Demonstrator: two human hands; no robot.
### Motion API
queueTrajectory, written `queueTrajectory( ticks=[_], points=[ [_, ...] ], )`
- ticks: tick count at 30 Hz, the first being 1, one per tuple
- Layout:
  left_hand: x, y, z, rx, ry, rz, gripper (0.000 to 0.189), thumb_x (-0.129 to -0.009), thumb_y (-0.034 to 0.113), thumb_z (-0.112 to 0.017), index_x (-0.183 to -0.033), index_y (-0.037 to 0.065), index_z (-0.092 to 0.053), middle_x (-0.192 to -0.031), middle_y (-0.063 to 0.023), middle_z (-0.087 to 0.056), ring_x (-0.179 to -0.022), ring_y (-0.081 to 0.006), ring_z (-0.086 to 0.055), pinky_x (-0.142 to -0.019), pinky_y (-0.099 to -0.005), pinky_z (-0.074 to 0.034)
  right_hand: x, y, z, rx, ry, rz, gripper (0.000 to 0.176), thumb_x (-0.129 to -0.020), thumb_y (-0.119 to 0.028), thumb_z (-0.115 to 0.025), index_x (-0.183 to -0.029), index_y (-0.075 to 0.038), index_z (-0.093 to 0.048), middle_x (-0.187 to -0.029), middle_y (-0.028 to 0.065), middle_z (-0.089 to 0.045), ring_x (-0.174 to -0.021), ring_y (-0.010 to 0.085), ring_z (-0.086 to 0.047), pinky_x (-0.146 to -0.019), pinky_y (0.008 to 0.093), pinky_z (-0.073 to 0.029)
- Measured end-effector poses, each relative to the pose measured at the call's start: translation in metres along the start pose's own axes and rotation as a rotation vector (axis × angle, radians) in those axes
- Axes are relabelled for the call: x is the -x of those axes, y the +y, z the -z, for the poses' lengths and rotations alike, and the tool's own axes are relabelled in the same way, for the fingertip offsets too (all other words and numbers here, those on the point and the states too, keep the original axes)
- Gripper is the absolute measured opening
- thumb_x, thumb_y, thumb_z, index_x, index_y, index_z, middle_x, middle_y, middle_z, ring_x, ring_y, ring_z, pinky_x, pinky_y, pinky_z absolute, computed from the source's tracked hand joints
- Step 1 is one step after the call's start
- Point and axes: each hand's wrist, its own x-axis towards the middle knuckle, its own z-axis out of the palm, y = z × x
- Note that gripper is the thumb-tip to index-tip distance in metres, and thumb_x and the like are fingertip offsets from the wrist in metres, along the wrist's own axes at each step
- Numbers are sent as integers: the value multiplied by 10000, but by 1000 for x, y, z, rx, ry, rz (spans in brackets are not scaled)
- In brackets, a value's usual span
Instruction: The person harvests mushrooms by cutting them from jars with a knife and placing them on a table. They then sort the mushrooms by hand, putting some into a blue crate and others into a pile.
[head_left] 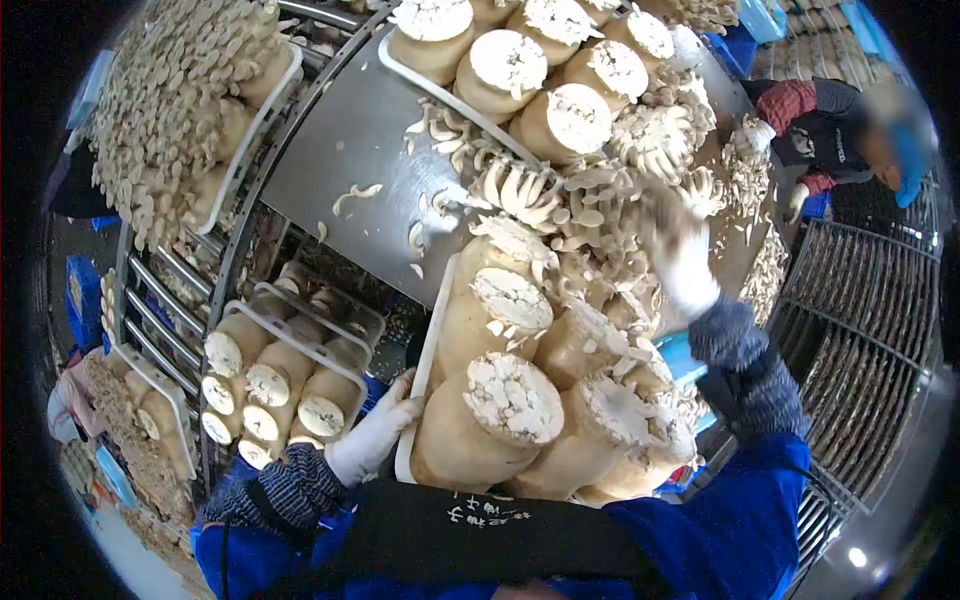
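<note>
White gloves cover both hands. My left hand (375,435) is closed on the left rim of a white tray (432,335) that holds several wide bottles (470,440) with cut, whitish tops. Over the far right part of this tray, my right hand (685,270) is at a pile of brown mushrooms (600,205); its fingers are smeared by motion, and what they hold cannot be made out. Loose mushroom pieces lie on the metal table (350,160).
Another tray of cut bottles (500,65) stands at the far side. Uncut mushrooms (180,120) fill a tray on the left rollers (165,300). Lower left is a basket of bottles (265,385). A co-worker (830,130) is at the upper right, beside metal racks (860,330).
</note>
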Motion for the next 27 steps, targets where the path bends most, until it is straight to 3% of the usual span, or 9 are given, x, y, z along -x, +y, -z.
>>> queueTrajectory(
  ticks=[4,6,7,13,16,17,19,22,27],
  points=[
    [13,-50,24,204,-75,93,669,-994,260,-503,-1532,29,-180,-1519,-153,-367,-1391,-241,-394,-1168,-388,-326,-98,21,-36,101,-104,-188,510,-971,-319,-571,-1360,-10,-459,-1132,265,-666,-1058,419,-642,-909,455,-512],
    [13,-76,31,180,-79,51,679,-1009,330,-516,-1531,39,-193,-1504,-145,-385,-1379,-234,-409,-1155,-401,-345,-126,76,-76,375,-99,43,576,-937,-259,-559,-1430,-19,-384,-1136,262,-661,-1080,404,-636,-946,461,-500],
    [12,-86,34,191,-40,62,677,-1011,344,-515,-1530,48,-199,-1492,-143,-395,-1377,-232,-411,-1149,-400,-354,-141,92,-99,449,-153,-35,649,-909,-245,-574,-1479,-34,-345,-1143,261,-658,-1124,391,-618,-983,452,-482],
    [-8,-134,29,359,98,-49,562,-1012,313,-508,-1460,43,-305,-1403,-158,-474,-1258,-241,-540,-1065,-401,-472,-142,130,-123,292,0,68,710,-933,-396,-575,-1512,-73,-319,-1158,257,-668,-1118,388,-630,-968,469,-487],
    [-45,-167,27,200,104,-333,557,-1044,383,-421,-1457,14,-363,-1343,-210,-567,-1215,-280,-595,-1000,-392,-530,-52,67,-54,197,-63,-156,651,-949,-372,-559,-1484,-56,-364,-1188,286,-642,-1100,428,-629,-963,464,-497],
    [-63,-176,33,238,138,-333,547,-992,295,-534,-1421,9,-351,-1283,-172,-565,-1120,-242,-633,-927,-358,-566,-13,78,-48,52,-17,-86,640,-952,-381,-559,-1465,-37,-393,-1217,282,-633,-1130,413,-621,-983,444,-488],
    [-102,-188,47,157,137,-430,480,-995,288,-544,-1365,9,-416,-1202,-163,-613,-1077,-255,-651,-912,-371,-574,62,109,-21,-114,79,-93,616,-958,-379,-567,-1425,3,-445,-1282,265,-610,-1201,369,-594,-1025,405,-462],
    [-133,-215,70,413,-19,-230,425,-1030,342,-467,-1318,32,-499,-1218,-177,-635,-1055,-309,-670,-917,-432,-574,187,143,19,-463,102,-353,582,-960,-335,-605,-1385,44,-488,-1379,226,-560,-1278,284,-544,-1061,368,-429],
    [-113,-226,58,419,13,-36,639,-1007,560,-432,-1399,60,-493,-1305,-165,-619,-1146,-308,-632,-986,-443,-535,355,154,5,-418,153,-474,527,-961,-254,-655,-1374,38,-509,-1285,202,-619,-1179,229,-581,-1008,349,-459]
  ],
)
